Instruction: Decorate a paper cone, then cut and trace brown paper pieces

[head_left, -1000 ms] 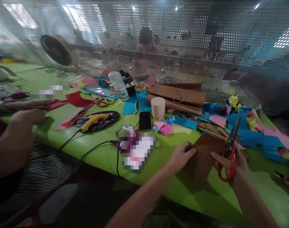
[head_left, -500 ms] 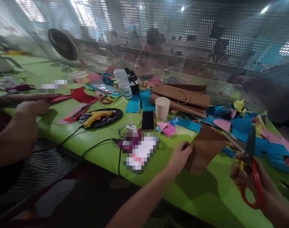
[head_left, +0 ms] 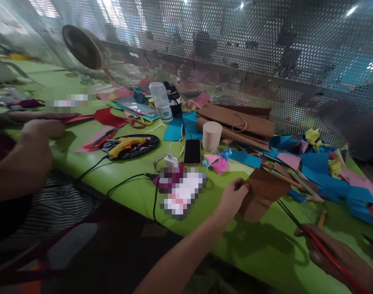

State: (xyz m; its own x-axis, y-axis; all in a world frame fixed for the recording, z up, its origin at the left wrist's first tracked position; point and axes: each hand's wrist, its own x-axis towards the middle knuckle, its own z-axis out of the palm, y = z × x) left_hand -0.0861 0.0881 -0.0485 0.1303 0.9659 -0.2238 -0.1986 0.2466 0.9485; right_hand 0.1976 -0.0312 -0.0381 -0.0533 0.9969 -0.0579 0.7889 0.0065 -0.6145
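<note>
Pinched in my left hand [head_left: 234, 196] is a piece of brown paper [head_left: 263, 194], held by its left edge just above the green table. My right hand [head_left: 330, 249] grips red-handled scissors [head_left: 319, 247], which are seen edge-on. The scissor blades point up and left, and their tips are close to the lower right edge of the brown paper. Whether the tips touch the paper I cannot tell. Beyond my left hand lie a pink plastic bit [head_left: 217, 162] and a black-screened phone [head_left: 192, 152].
A pale cup [head_left: 212, 136] stands before rolled brown paper [head_left: 238, 122]. Blue paper scraps [head_left: 318, 169] cover the right side. A yellow glue gun [head_left: 125, 146] rests on a black oval pad. At far left, another person's hand [head_left: 45, 132] touches red paper. Behind is a perforated screen.
The scissors have turned from blades up to blades pointing left, with their tips moved over to the brown paper. My left hand still holds the paper in about the same place.
</note>
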